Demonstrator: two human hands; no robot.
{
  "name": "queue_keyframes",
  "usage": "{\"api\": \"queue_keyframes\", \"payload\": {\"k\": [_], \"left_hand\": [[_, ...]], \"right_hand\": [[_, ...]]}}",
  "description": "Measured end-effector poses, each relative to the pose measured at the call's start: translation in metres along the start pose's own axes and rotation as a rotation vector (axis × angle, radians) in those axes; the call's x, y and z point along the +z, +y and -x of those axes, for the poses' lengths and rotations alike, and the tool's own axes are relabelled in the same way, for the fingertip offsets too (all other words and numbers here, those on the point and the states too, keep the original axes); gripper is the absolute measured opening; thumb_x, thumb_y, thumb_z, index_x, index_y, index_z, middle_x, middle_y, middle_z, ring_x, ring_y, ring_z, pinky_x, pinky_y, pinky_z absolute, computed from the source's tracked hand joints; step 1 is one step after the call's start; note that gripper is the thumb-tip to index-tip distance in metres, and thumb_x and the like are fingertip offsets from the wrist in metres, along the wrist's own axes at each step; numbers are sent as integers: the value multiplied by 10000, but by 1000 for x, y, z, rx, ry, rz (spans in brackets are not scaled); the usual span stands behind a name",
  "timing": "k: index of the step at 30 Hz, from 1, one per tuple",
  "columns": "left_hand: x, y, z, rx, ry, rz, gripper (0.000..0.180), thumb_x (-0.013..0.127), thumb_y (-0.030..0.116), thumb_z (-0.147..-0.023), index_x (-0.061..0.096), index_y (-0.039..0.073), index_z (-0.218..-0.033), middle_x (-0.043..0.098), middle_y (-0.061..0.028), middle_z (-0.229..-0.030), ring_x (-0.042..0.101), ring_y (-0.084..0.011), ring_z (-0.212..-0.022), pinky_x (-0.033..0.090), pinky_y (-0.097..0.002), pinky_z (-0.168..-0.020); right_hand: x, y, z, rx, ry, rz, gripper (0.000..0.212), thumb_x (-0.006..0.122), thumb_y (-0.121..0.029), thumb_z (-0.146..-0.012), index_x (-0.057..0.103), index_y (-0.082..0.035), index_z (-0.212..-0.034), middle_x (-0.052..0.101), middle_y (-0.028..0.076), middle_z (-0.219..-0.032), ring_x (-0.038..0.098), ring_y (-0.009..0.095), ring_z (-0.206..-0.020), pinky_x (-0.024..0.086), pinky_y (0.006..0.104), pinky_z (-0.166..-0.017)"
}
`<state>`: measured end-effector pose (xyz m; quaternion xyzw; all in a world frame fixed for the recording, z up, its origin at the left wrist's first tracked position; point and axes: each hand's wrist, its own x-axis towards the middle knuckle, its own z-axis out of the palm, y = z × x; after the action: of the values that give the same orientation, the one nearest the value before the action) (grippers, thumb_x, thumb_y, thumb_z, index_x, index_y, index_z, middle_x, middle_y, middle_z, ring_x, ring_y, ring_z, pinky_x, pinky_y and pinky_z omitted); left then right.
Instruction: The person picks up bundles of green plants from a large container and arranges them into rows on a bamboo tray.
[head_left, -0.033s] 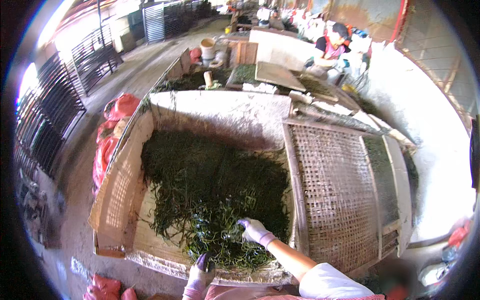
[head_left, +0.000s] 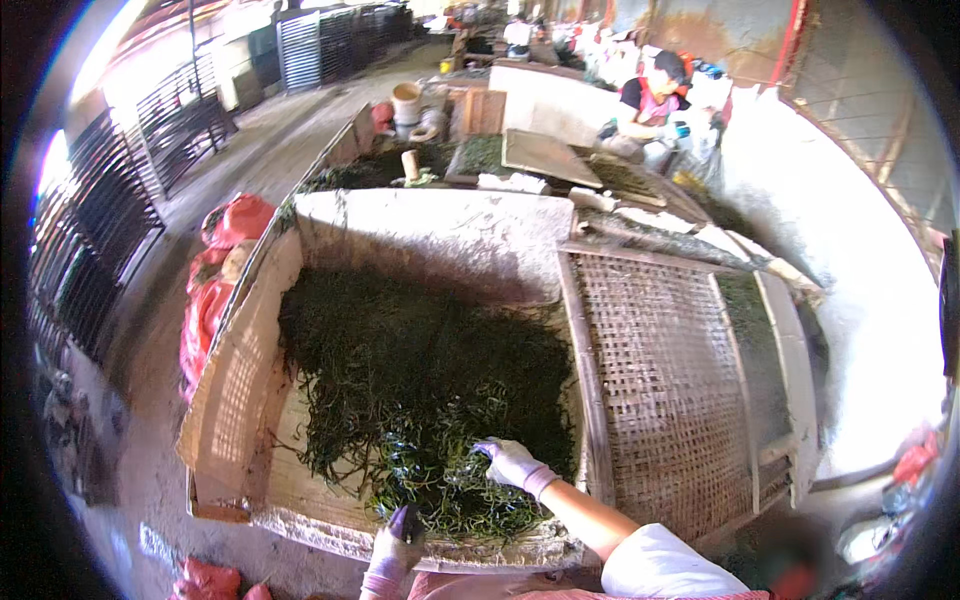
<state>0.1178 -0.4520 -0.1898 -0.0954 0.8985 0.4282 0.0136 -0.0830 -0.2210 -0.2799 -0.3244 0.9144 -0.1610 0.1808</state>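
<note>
A broad pile of dark green, stringy plant strands (head_left: 430, 350) lies in a pale walled bin (head_left: 430, 215), looser and brighter green toward the front. My right hand (head_left: 512, 465), in a white glove with purple fingertips, reaches into this brighter part from the right. Its fingers are bent together among the strands, and whatever they pinch is too small to make out. At the bin's front edge, my left hand (head_left: 396, 545), gloved the same way, is closed with its fingertips pointing up beside the strands. Its grip is partly hidden.
A woven slatted screen (head_left: 665, 370) leans along the bin's right side. Red sacks (head_left: 235, 222) stand outside the left wall. Further back, a flat board (head_left: 548, 158) lies over more green material, and a person (head_left: 655, 105) sits by a white wall (head_left: 800, 170). Dark racks (head_left: 100, 200) line the left.
The whole scene has shifted slightly left in view. Both hands stay at nearly the same places by the strands, and the seated person has changed posture a little.
</note>
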Motion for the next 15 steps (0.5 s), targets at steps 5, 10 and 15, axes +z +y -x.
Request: {"api": "queue_keyframes", "payload": {"k": [5,10,15], "left_hand": [[-37,-63,-31,175,27,-19,324,539,286,-845,582,114,-1116,638,-190,-946,635,-335,-859,518,-379,-708],[-123,90,-88,494,244,399,322,537,34,-858,546,-16,-1176,618,-137,-1110,585,-196,-1014,445,-296,-905],[-200,225,-106,1238,460,139,238,602,184,-771,617,45,-964,606,-118,-978,561,-305,-983,415,-431,-899]], "right_hand": [[-136,-58,41,-341,467,-329,603,613,32,-699,484,-161,-1255,563,76,-1178,497,111,-639,479,204,-491],[-220,-137,67,-244,575,-157,634,675,92,-575,539,-152,-1144,585,69,-1097,583,169,-688,538,237,-539],[-328,-178,91,-562,490,-970,466,646,-187,-765,514,-125,-1207,539,84,-1199,577,206,-939,541,318,-721]]}}
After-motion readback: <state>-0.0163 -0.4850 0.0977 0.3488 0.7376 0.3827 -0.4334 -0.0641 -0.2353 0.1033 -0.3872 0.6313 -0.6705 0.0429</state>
